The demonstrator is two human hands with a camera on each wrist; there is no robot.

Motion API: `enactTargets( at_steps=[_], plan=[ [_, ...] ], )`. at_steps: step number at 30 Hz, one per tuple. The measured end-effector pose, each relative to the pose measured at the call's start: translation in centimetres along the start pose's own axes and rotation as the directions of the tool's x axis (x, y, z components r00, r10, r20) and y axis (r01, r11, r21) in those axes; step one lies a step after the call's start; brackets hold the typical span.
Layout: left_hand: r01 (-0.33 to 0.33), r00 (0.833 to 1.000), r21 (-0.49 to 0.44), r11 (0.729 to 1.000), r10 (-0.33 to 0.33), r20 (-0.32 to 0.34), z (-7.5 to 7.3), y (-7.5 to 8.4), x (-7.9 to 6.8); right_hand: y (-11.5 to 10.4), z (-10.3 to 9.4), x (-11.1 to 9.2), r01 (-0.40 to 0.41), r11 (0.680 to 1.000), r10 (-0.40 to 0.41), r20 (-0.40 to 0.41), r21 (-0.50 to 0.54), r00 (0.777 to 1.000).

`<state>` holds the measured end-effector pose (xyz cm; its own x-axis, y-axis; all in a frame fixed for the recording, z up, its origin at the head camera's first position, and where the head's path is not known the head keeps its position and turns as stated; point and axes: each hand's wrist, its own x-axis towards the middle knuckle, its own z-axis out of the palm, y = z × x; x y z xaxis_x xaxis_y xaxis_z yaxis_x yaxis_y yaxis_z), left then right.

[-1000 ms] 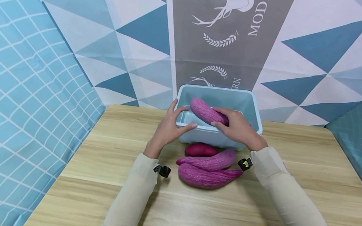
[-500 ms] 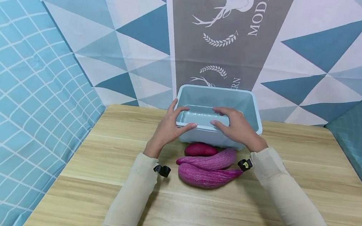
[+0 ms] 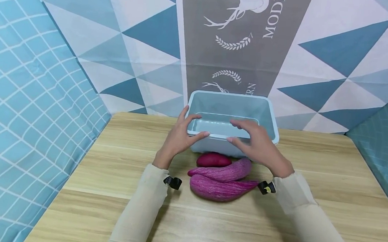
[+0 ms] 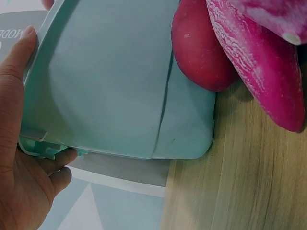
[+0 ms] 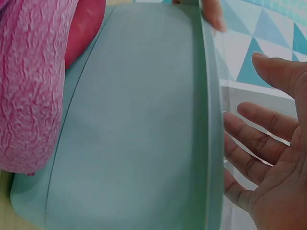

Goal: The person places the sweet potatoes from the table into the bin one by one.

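A light blue plastic bin [image 3: 219,143] stands at the back of the table. My left hand [image 3: 178,135] grips its front left corner; in the left wrist view the fingers [image 4: 60,167] curl beneath the rim. Above the front right part of the rim is my right hand [image 3: 259,142], thumb and fingers spread apart with nothing between them. Bare bin floor shows between the hands. In front of the bin lie a smooth dark red sweet potato [image 3: 213,160] and two wrinkled, tapering purple ones, a nearer sweet potato [image 3: 217,188] and a middle sweet potato [image 3: 224,171].
The wood-grain table [image 3: 111,190] runs to both sides of the bin. Close behind the bin hangs a patterned backdrop [image 3: 232,59]. A blue gridded sheet [image 3: 34,84] borders the table on the left, and a teal sheet [image 3: 387,126] on the right.
The purple sweet potato my right hand held over the bin a second ago is out of sight. That hand has since drawn slightly right, its fingers spread. My left hand stays at the bin's corner.
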<state>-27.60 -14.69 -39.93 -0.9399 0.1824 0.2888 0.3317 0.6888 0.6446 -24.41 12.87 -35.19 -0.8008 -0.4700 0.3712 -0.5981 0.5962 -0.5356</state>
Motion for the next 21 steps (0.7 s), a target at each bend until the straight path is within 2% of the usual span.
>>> enactTargets(
  at_steps=[12,16,21],
  plan=[
    [-0.008,1.000,0.019,1.000,0.008,-0.002,-0.1,0.1,0.0,-1.8,0.1,-3.0,0.021,1.000,-0.020,-0.078,0.017,0.997],
    [-0.016,1.000,0.025,1.000,0.016,0.000,-0.1,0.0,0.0,-2.0,0.8,-4.2,0.051,0.998,-0.047,-0.098,0.041,0.994],
    [-0.016,1.000,0.026,1.000,0.016,0.002,-0.1,-0.1,0.0,-1.7,2.3,-5.5,0.094,0.994,-0.090,-0.086,0.053,0.992]
  ],
)
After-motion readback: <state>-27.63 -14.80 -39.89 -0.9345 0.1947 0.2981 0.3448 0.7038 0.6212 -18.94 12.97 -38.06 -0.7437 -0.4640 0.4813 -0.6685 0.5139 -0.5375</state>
